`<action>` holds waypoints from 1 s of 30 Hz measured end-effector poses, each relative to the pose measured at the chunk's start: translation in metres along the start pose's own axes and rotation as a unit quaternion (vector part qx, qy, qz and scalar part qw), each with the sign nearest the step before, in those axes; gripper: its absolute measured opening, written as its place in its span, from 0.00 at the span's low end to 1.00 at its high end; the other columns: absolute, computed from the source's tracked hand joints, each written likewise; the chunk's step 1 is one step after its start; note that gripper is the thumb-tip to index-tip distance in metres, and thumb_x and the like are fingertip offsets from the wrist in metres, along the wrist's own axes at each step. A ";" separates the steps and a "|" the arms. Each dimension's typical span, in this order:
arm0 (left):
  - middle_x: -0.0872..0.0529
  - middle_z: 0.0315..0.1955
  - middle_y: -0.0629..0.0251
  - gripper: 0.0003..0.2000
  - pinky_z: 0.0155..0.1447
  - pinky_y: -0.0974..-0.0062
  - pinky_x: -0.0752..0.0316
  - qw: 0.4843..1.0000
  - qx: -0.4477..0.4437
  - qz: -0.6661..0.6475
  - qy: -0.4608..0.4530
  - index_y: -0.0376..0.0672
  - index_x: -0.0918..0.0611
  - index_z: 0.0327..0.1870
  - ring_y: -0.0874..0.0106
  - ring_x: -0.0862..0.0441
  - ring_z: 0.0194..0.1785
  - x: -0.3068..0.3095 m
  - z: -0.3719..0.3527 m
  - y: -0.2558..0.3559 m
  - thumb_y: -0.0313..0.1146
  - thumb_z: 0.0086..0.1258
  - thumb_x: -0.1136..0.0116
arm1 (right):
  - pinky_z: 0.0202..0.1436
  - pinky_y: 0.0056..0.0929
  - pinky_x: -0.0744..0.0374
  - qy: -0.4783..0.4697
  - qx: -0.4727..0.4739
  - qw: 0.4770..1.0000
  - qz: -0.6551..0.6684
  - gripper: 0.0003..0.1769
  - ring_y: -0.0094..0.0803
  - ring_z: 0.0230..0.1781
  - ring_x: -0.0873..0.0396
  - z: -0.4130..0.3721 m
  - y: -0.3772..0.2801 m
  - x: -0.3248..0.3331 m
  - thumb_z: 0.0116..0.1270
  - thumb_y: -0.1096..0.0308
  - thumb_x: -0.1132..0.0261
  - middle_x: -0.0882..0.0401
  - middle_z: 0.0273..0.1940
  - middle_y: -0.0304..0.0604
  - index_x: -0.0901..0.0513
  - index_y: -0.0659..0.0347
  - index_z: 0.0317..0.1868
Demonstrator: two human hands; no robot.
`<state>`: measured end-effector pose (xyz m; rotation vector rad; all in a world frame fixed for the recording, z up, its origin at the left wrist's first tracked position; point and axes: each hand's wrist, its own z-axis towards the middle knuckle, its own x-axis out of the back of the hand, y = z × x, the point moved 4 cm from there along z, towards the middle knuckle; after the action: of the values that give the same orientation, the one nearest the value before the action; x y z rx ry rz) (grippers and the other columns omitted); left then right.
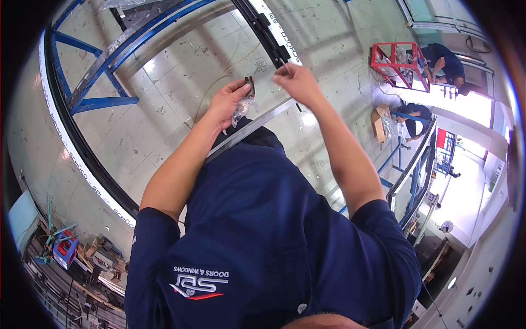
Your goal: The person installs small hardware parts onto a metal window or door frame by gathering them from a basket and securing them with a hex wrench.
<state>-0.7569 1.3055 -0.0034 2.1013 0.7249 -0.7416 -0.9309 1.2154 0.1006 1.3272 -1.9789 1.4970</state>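
My left hand (226, 104) is closed on a small dark metal fitting (249, 86) with two prongs. A crumpled clear plastic bag (241, 111) hangs from the same hand. My right hand (300, 85) is closed in a pinch beside the black hardware (278, 53) along the frame's edge. Something thin and dark shows at those fingertips, too small to name. A silver metal bar (255, 125) crosses just in front of my body, under both hands. The large frame (79, 151) carries white lettered film and runs along the left and the upper middle.
Blue metal trestle legs (104, 102) stand within the frame, above the tiled floor (164, 118). At the right, a red metal crate (392, 66) and a cardboard box (378, 123) sit near two people (446, 63) at work. Tools and profiles (101, 260) lie lower left.
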 end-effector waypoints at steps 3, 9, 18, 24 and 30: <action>0.13 0.44 0.63 0.16 0.48 0.76 0.19 0.999 -0.013 0.023 0.028 0.36 0.20 0.60 0.74 0.15 0.45 -0.008 0.005 -0.004 0.30 0.74 0.38 | 0.39 0.25 0.22 -0.046 -0.024 0.995 0.080 0.15 0.25 0.31 0.19 -0.018 0.000 -0.030 0.64 0.61 0.28 0.14 0.31 0.42 0.14 0.67 0.40; 0.13 0.46 0.63 0.15 0.50 0.78 0.21 0.998 -0.030 0.042 0.027 0.35 0.19 0.58 0.75 0.16 0.47 -0.022 0.025 -0.016 0.29 0.74 0.38 | 0.38 0.39 0.21 0.059 -0.026 0.998 -0.014 0.14 0.43 0.32 0.16 -0.027 0.003 -0.040 0.63 0.59 0.30 0.16 0.32 0.50 0.17 0.63 0.38; 0.12 0.45 0.66 0.12 0.50 0.80 0.22 1.000 0.016 -0.001 -0.015 0.38 0.17 0.56 0.77 0.16 0.46 -0.035 0.042 -0.031 0.29 0.74 0.40 | 0.40 0.47 0.19 0.145 0.057 0.971 -0.181 0.10 0.51 0.38 0.16 -0.038 0.007 -0.041 0.62 0.64 0.33 0.15 0.38 0.48 0.20 0.56 0.42; 0.12 0.44 0.65 0.11 0.50 0.80 0.22 0.999 -0.024 0.020 -0.023 0.38 0.16 0.53 0.75 0.16 0.46 -0.039 0.058 -0.035 0.28 0.74 0.40 | 0.44 0.47 0.19 0.089 -0.093 0.984 -0.122 0.15 0.50 0.40 0.14 -0.031 0.016 -0.021 0.64 0.56 0.30 0.13 0.33 0.49 0.17 0.54 0.45; 0.12 0.45 0.62 0.12 0.53 0.76 0.23 0.996 -0.021 0.078 0.034 0.36 0.15 0.51 0.73 0.16 0.47 -0.052 0.079 -0.039 0.30 0.71 0.35 | 0.46 0.47 0.18 0.126 -0.131 0.964 -0.194 0.12 0.52 0.42 0.14 -0.013 0.039 -0.026 0.65 0.58 0.33 0.13 0.37 0.51 0.17 0.53 0.45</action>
<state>-0.8397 1.2497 -0.0277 2.1262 0.5998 -0.5673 -0.9527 1.2402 0.0644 1.2503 -1.5798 1.1153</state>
